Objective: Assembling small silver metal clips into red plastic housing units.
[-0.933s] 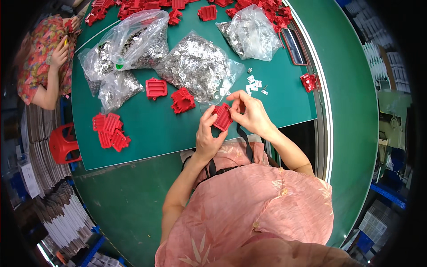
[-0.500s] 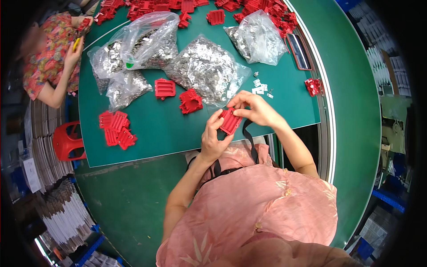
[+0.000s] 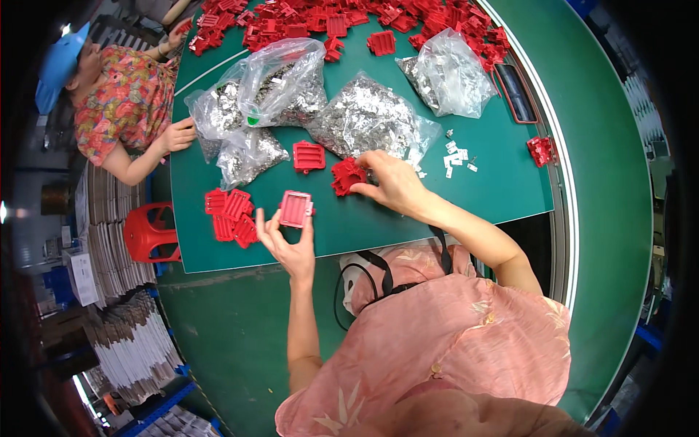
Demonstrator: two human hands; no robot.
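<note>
My left hand [image 3: 290, 251] pinches a red plastic frame with ribbed slots [image 3: 294, 209] between thumb and fingers, held up over the near part of the table. To its right, my right hand [image 3: 399, 183] has its thumb and fingers around the right edge of a second red plastic part [image 3: 346, 176], which lies on the table with clips facing up. Some fingertips there are hidden. Another slotted red frame [image 3: 309, 156] lies flat between the bags and my hands. A small pile of red frames [image 3: 231, 216] lies to the left of my left hand.
Clear bags of small metal pieces [image 3: 371, 116] stand across the table [image 3: 437, 207]. Loose metal pieces [image 3: 456, 155] lie right of them. A large heap of red parts [image 3: 291, 22] covers the far side. A phone [image 3: 515, 93] lies at the right edge. A co-worker [image 3: 124, 102] is at the left.
My hands have parted: the left has carried the red frame leftward, and the right has moved to the red part on the table. The co-worker's hand now touches a bag; the whole view has shifted.
</note>
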